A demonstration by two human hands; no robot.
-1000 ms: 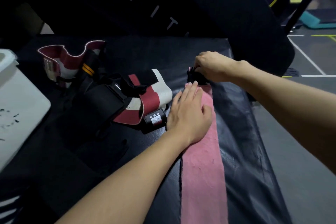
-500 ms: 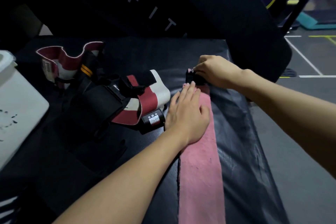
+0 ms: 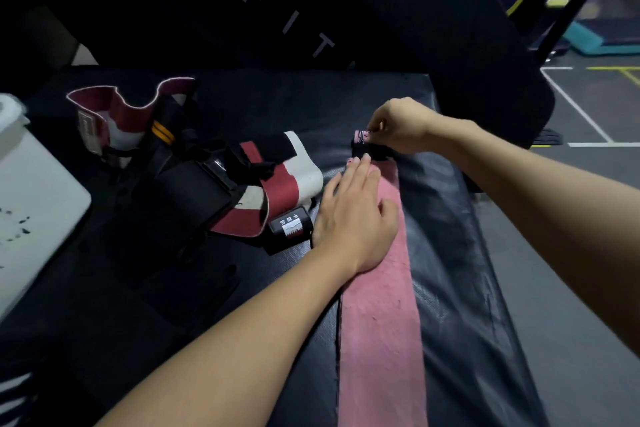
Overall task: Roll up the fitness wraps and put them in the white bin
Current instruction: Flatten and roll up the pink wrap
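A long pink wrap lies flat along the black padded bench, running from the near edge to its far end. My left hand presses flat on the strip with straight fingers. My right hand pinches the wrap's far end, where a dark tab is folded up off the pad. The white bin sits at the left edge, only partly in view.
A pile of red, white and black wraps lies left of my left hand, with a small black roll beside it. Another red and white wrap stands further left. A black backrest rises behind. The gym floor lies right.
My right hand has lifted the far end of the pink wrap slightly and shifted its pinch. My left hand has stayed pressed on the strip.
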